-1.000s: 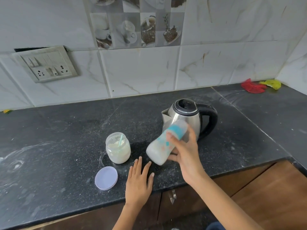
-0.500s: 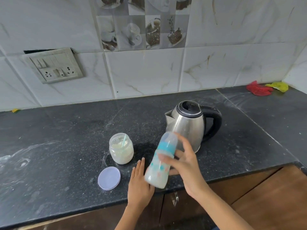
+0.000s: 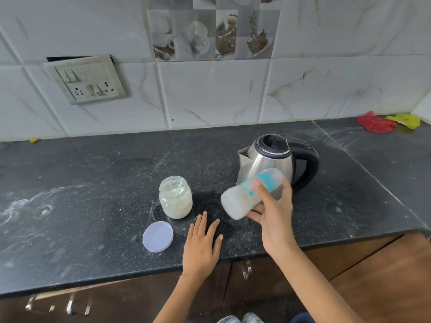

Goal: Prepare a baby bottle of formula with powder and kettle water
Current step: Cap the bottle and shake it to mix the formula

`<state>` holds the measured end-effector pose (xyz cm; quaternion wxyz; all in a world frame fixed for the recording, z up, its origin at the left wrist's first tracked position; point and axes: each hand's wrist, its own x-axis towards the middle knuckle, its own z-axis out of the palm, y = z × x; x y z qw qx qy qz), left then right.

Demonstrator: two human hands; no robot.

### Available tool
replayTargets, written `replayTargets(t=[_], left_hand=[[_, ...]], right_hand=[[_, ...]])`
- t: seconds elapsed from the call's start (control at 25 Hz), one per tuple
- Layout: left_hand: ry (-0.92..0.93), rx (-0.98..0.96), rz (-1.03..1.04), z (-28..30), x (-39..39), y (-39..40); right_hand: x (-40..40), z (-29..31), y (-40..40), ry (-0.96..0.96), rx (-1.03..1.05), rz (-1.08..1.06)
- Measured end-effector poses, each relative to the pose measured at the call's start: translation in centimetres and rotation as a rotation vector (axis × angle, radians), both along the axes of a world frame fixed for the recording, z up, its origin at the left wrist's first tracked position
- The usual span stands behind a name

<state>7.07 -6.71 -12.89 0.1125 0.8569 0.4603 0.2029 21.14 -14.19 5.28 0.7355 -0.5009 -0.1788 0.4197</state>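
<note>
My right hand grips a capped baby bottle with a teal collar, full of white milky liquid, tilted nearly on its side above the counter, cap end toward the kettle. The steel kettle with a black lid and handle stands just behind it. An open jar of formula powder with a scoop handle sticking out stands to the left. Its pale round lid lies in front of the jar. My left hand rests flat on the dark counter, fingers straight.
A switch and socket plate is on the tiled wall at the left. Red cloth and yellow cloth lie in the far right corner. White powder smears mark the counter's left part. Wooden cabinet doors run below the counter edge.
The bottle has swung from more upright and low near my left hand back up and rightward to a near-horizontal tilt in front of the kettle. My left hand stays flat on the counter.
</note>
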Motion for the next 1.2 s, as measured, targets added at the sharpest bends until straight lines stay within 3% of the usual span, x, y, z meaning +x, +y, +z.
replayTargets(t=[0.12, 0.16, 0.28, 0.48, 0.6, 0.72, 0.88, 1.04, 1.12, 1.2], left_hand=[[0.031, 0.029, -0.042, -0.1, -0.3, -0.2], [0.030, 0.024, -0.041, -0.1, -0.4, 0.0], [0.001, 0.013, -0.008, 0.1, -0.1, -0.1], [-0.113, -0.014, -0.033, 0.5, -0.5, -0.4], [-0.047, 0.007, -0.049, 0.7, -0.3, -0.4], [-0.020, 0.007, -0.046, 0.4, -0.4, -0.2], [-0.021, 0.022, -0.039, 0.2, -0.3, 0.0], [-0.010, 0.015, -0.040, 0.3, -0.4, 0.0], [-0.005, 0.030, -0.040, 0.2, -0.2, 0.0], [0.008, 0.027, -0.016, 0.0, -0.2, 0.0]], right_hand=[[-1.5, -0.5, -1.3, -0.225, -0.094, 0.289], [-1.5, -0.6, -1.4, -0.236, -0.079, 0.261], [-0.2, -0.1, -0.4, -0.015, 0.001, -0.018], [-1.8, -0.3, -1.7, -0.203, -0.178, 0.305], [-1.2, -0.2, -1.5, -0.031, -0.225, 0.274], [-0.8, -0.2, -1.4, 0.310, -0.214, 0.311], [-0.2, -0.9, -1.8, 0.371, -0.207, 0.384], [0.2, -0.8, -2.5, 0.160, -0.179, 0.490], [0.9, -0.5, -2.4, -0.080, -0.136, 0.437], [1.3, -0.3, -1.8, -0.157, -0.049, 0.284]])
